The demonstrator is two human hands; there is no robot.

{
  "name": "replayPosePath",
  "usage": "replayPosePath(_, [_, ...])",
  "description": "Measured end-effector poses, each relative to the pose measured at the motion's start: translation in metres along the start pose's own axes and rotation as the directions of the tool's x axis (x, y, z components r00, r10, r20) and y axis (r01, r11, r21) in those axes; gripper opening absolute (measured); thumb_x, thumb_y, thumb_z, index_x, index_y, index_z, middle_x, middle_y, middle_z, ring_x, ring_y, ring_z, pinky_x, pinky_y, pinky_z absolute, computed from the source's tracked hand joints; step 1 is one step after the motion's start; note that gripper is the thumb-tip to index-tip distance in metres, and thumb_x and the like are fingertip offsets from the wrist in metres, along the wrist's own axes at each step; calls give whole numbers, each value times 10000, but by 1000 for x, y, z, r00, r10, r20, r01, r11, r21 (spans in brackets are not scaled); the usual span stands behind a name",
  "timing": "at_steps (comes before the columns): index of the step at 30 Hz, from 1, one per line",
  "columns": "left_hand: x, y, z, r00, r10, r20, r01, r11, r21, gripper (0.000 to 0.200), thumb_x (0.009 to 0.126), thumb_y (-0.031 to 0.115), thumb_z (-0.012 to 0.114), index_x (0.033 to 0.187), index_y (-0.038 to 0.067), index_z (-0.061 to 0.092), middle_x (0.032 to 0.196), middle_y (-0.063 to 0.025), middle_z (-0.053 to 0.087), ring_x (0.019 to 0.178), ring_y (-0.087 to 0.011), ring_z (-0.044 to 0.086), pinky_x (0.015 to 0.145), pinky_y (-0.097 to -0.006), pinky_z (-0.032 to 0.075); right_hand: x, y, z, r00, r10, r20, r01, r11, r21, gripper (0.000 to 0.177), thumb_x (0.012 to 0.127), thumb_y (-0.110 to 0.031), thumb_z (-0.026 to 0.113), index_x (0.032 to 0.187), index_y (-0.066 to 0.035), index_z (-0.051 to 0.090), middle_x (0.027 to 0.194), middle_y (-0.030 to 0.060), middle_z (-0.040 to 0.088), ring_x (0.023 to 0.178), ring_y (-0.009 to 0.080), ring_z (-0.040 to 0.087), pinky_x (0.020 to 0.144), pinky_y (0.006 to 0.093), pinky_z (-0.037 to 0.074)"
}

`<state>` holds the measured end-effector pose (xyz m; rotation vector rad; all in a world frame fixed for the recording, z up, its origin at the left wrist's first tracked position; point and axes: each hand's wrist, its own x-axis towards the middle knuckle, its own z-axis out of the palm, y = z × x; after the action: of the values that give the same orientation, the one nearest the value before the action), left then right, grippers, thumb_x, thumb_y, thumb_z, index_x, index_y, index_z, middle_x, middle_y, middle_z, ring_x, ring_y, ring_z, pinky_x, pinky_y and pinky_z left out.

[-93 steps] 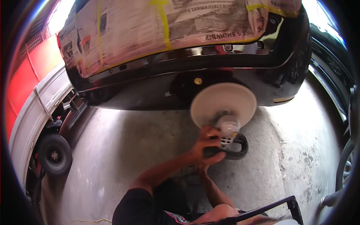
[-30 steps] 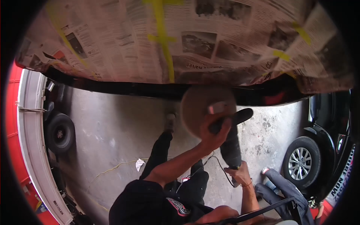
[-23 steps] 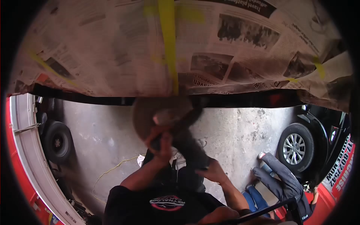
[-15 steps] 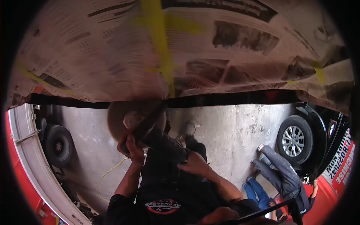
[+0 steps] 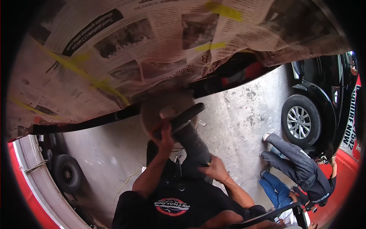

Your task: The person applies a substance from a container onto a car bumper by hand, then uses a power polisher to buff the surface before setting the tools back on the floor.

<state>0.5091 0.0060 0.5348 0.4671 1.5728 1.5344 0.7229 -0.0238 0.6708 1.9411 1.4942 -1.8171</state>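
Both my hands hold a dark rotary polisher, tilted up toward the dark edge of a surface masked with newspaper. My left hand is closed at the front of the tool, by its black handle. At the rear end of the body, my right hand is wrapped round the grip. The round pad is smeared by motion and lies close under the dark edge; whether it touches cannot be made out. Strips of yellow tape hold the newspaper.
At the right, a black vehicle's wheel stands near a person in dark trousers and another in blue jeans. A loose tyre is at the left. A pale cord runs over the concrete floor.
The polisher and both my hands have shifted right along the edge. My view has turned, so the newspaper-covered surface now slants, and more of the people at the right shows.
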Motion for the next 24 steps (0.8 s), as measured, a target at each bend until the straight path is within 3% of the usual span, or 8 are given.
replayPosePath(2, [-2, -8, 42, 936, 345, 67, -350, 900, 258, 174, 919, 114, 659, 1063, 21, 696, 1031, -69, 677, 893, -114, 604, 873, -290, 476, -6, 5, -20, 993, 86, -76, -77, 990, 115, 532, 662, -260, 775, 1089, 24, 635, 851, 236, 698, 819, 373, 701, 750, 437, 537])
replayPosePath(5, [-7, 54, 99, 925, 358, 128, -370, 925, 86, 157, 890, 44, 668, 1041, 17, 702, 984, -71, 689, 880, -135, 619, 909, -292, 473, -8, 17, -41, 997, 65, -43, -56, 983, 175, 457, 650, -178, 758, 1045, 29, 660, 844, 158, 711, 784, 254, 698, 749, 364, 535])
replayPosePath(8, [-1, 48, 102, 975, -147, 168, 136, 988, 75, 222, 877, -24, 650, 1094, 17, 676, 987, -75, 690, 896, -171, 633, 990, -319, 432, 5, 40, -38, 996, 77, 43, -87, 947, 309, 461, 646, -138, 728, 1061, 48, 653, 875, 106, 709, 796, 197, 662, 778, 327, 518])
replayPosePath(10, [2, -7, 74, 809, 483, 335, -533, 843, 73, 266, 917, 51, 620, 1181, 16, 631, 1081, -80, 675, 923, -180, 631, 1060, -349, 370, 11, 39, -32, 994, 51, 96, -75, 959, 274, 495, 661, -181, 732, 1096, 38, 643, 881, 114, 702, 818, 198, 657, 796, 330, 515])
replayPosePath(11, [-5, -1, 54, 813, 446, 373, -504, 861, 70, 266, 917, 51, 620, 1181, 16, 631, 1081, -80, 675, 923, -180, 631, 1060, -349, 370, 11, 37, -24, 992, 90, 87, -112, 945, 306, 495, 661, -181, 732, 1096, 38, 643, 881, 114, 702, 818, 198, 657, 796, 330, 515])
replayPosePath(14, [13, 56, -17, 914, -368, 169, 359, 930, 84, 395, 978, 136, 466, 1359, 35, 479, 1253, -92, 605, 1193, -243, 514, 975, -421, 447, 15, 16, 15, 993, -90, 72, 63, 947, 316, 586, 676, -269, 758, 1185, -10, 627, 967, 192, 712, 907, 323, 691, 842, 385, 516])
replayPosePath(16, [3, 68, -32, 944, 275, 181, -323, 664, 675, 294, 956, 208, 529, 1103, -3, 671, 1129, -63, 631, 924, -161, 609, 838, -314, 485, 21, 15, 47, 993, -82, 81, 47, 931, 361, 578, 677, -244, 767, 1183, -3, 627, 1001, 176, 714, 940, 298, 684, 866, 372, 505])
replayPosePath(24, [5, 125, -53, 773, 118, 623, -482, 748, 457, 281, 902, 195, 567, 974, -38, 706, 875, -80, 670, 715, -142, 566, 595, -279, 446, -12, 23, 166, 992, -123, -14, 106, 777, 620, 675, 683, -343, 794, 1242, -20, 597, 1026, 222, 704, 995, 368, 679, 891, 400, 514])
